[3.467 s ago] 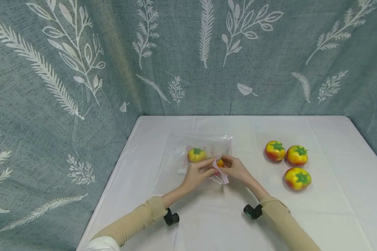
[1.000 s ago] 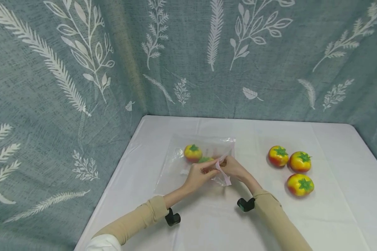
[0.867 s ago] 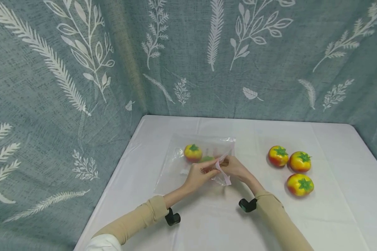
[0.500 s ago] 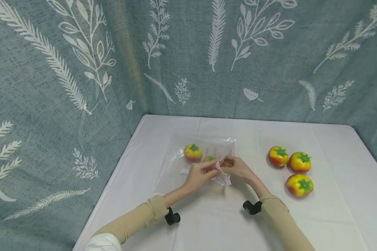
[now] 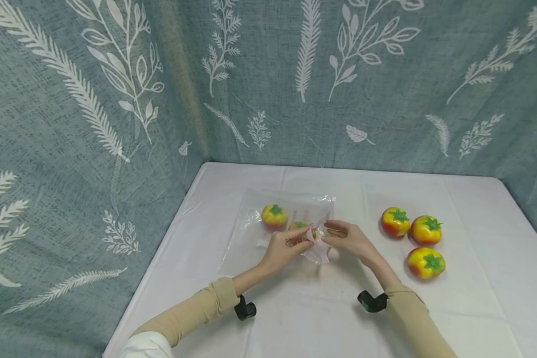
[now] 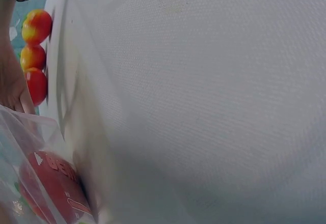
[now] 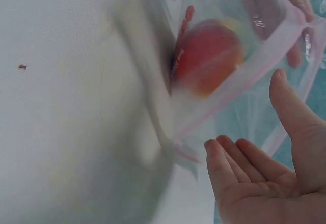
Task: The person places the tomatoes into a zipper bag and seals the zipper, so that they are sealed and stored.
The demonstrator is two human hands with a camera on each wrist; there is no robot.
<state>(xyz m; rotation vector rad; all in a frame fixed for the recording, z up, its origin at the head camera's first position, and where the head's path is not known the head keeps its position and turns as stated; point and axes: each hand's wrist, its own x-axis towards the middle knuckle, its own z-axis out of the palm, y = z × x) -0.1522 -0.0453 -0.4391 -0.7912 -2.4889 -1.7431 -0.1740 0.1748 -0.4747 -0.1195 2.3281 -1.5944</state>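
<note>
Here, the left hand point(image 5: 282, 251) pinches the pink-edged rim point(image 5: 324, 255) of a clear, thin plastic bag point(image 5: 239, 246); the right hand point(image 5: 351, 241), fingers loosely spread, holds nothing beside the bag's mouth.
If that pinch slackened, the limp rim could probably fold inward and block the mouth; a tug on the bag might also roll the nearer fruit outward, being round. Inside the bag lie two glossy, yellow-and-red round fruits with green star-shaped tops: the farther fruit point(image 5: 274, 217), deep in the bag, and the nearer fruit point(image 5: 298, 226), towards the mouth, partly hidden by the left hand. Three matching loose fruits point(image 5: 426, 263) sit well right of the bag.
</note>
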